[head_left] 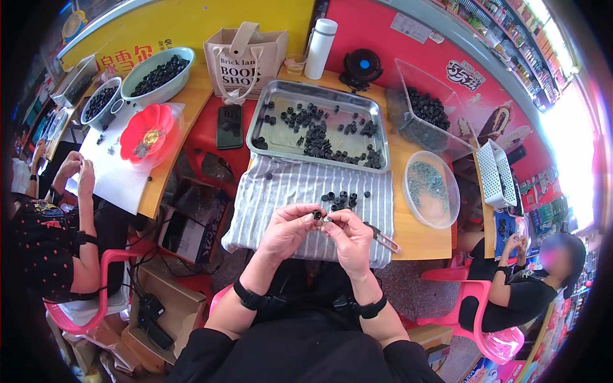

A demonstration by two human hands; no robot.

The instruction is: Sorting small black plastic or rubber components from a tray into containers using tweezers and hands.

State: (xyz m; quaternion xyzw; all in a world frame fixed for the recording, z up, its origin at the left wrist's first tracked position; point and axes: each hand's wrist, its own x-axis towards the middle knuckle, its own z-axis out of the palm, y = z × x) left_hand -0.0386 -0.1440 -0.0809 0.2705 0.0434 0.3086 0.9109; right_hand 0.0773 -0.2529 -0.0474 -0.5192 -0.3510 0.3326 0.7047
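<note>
Over the striped cloth (255, 210), my left hand (286, 231) pinches a small black cylindrical part (317, 215) between thumb and fingertips. My right hand (352, 239) meets it there, its thumb and fingers pinched round a tiny piece too small to make out. Just beyond my fingers lies a loose group of black cylindrical parts (342, 200) on the cloth. Beside my right hand rests a slim tool (383, 239) with a pinkish looped end. Farther back, a metal tray (281, 135) holds many more of the black parts.
Right of the tray stand a clear bin (418, 131) of black parts and a round tub (434, 217) of small bluish pieces. A phone (230, 126), tote bag (223, 57), white bottle (320, 50) and small fan (361, 67) lie beyond. People sit working at both sides.
</note>
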